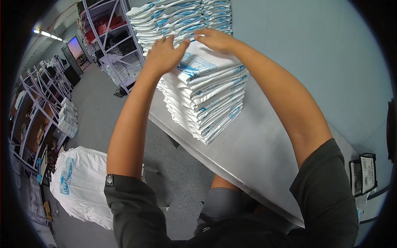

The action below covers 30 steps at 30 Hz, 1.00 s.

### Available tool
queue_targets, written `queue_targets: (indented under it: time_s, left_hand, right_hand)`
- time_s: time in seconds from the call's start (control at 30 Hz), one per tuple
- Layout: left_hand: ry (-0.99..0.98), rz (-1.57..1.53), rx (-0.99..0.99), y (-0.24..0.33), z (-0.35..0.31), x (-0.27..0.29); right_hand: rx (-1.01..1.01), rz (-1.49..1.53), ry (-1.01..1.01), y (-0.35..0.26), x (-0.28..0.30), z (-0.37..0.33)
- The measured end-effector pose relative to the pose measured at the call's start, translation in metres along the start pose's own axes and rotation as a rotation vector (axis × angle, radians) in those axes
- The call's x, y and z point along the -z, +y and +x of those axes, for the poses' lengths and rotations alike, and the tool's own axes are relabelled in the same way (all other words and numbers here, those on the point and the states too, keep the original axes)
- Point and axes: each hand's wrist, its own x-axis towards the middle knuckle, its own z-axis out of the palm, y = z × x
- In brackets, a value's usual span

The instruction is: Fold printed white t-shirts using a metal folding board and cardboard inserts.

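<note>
A tall stack of folded white T-shirts (202, 89) with blue prints stands on the grey table. My left hand (165, 56) lies over the left far side of the top shirt, thumb spread away from the fingers. From the right, my right hand (217, 40) reaches across the same shirt's far part, fingers stretched out and pointing left. Both hands look open, resting on the cloth, and neither grips anything that I can see. Right behind them rises another stack of folded white shirts (165, 18) with blue prints. Part of the top shirt's far edge is hidden by my hands.
The grey table (256, 136) runs along a pale wall (297, 33). At lower left lies a heap of white shirts (87, 186). Metal shelving (111, 45) holds goods behind the table, with more racks (31, 111) at left. A black holder (364, 173) is at right.
</note>
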Motion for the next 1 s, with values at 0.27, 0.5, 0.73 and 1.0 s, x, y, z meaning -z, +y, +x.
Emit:
queue_targets:
  time_s: [0.27, 0.5, 0.73, 1.0]
  left_hand:
    - [-0.051, 0.083, 0.086, -0.023, -0.035, -0.063]
    - [-0.120, -0.025, 0.136, 0.001, -0.045, -0.058]
    - [-0.007, -0.110, 0.170, -0.016, -0.044, -0.056]
    - [0.592, 0.105, 0.178, -0.093, -0.263, -0.023]
  right_hand:
    - [-0.114, -0.095, -0.234, 0.006, -0.038, -0.021]
    - [-0.065, -0.067, -0.248, 0.011, -0.036, -0.024]
    - [-0.034, -0.161, -0.248, 0.001, -0.041, -0.021]
    - [0.499, -0.077, 0.229, -0.074, 0.039, -0.247]
